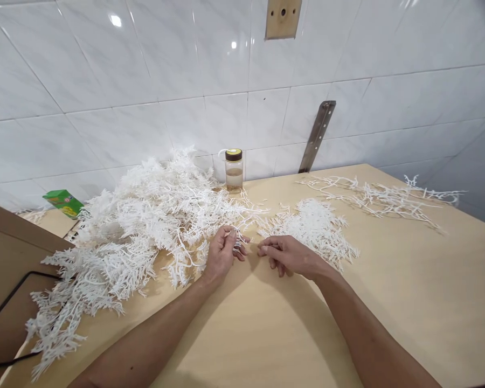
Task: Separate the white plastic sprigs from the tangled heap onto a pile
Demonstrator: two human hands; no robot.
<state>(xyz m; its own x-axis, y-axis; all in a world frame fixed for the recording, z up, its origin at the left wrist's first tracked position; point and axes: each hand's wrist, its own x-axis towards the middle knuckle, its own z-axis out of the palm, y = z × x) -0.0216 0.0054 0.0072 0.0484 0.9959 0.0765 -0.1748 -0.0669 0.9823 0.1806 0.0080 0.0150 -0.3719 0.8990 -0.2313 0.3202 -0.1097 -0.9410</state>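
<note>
Head view: my left grip (225,251) pinches a white branched plastic sprig (239,235); right grip (285,254) beside, curled, contents unclear; I'd separate gently.

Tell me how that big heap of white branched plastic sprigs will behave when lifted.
Probably light: the heap of white branched plastic sprigs is thin strands with air between. Likely springy, not stiff; strands curve. It would probably snag and lift in tangled clumps, since branches interlock.
</note>
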